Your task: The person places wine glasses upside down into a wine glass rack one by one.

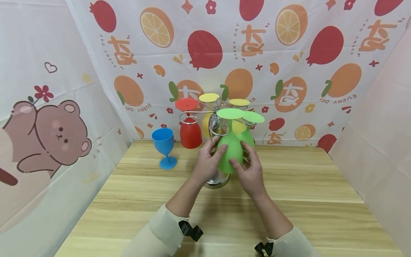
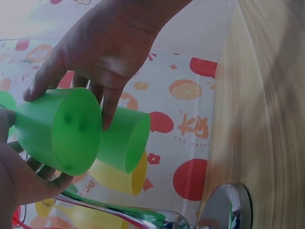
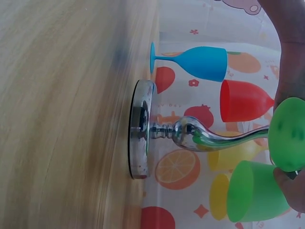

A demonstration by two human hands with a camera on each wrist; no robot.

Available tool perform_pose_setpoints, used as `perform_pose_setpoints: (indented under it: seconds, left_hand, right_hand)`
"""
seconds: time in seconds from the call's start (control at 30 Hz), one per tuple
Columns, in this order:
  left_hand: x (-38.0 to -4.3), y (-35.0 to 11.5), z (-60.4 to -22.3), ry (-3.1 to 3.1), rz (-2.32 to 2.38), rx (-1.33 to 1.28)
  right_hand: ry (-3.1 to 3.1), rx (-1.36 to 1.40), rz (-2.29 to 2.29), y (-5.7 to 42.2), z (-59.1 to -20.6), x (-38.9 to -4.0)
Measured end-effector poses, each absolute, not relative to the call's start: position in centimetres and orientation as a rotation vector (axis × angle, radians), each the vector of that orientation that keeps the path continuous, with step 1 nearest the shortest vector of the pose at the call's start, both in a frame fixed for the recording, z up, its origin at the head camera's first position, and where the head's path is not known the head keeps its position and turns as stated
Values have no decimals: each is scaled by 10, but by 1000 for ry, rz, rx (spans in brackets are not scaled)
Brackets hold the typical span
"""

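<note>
A green goblet [image 1: 232,151] is held upside down between both hands, its foot up at a wire ring of the chrome goblet rack [image 1: 216,182]. My left hand [image 1: 207,161] grips its left side, thumb in front. From the right, my right hand [image 1: 252,173] grips the bowl low down, near the rim. In the left wrist view the bowl's open mouth shows, fingers dark through the wall. A second green goblet [image 3: 259,191] hangs inverted just behind it. Two yellow goblets [image 1: 209,97] hang farther back, partly hidden, and a red goblet [image 1: 191,134] hangs on the left.
Left of the rack, a blue goblet [image 1: 163,141] stands upright on the wooden table [image 1: 144,203]. A fruit-print cloth [image 1: 205,50] hangs behind the table's back edge. Pale cloth walls [image 1: 38,92] close off both sides, the left one with a bear print.
</note>
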State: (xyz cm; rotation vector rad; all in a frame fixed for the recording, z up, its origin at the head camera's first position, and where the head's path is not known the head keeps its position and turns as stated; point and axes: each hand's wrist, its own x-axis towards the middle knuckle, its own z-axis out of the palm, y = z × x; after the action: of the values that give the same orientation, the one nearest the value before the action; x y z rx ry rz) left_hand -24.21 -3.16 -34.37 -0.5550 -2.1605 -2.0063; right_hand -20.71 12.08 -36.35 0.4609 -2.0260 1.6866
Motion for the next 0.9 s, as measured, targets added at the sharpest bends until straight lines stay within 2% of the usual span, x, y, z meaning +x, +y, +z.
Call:
perform_pose_setpoints:
  seconds: [0.67,0.9]
  left_hand:
    - [-248,-47,-352,-2080,-2038,-583]
    - [-244,-52,-353,-2089,-2031,-575]
  right_hand:
    - [-2094,458,1717,109,-359,-209]
    - [-2108,453,1696,110,-378,-221]
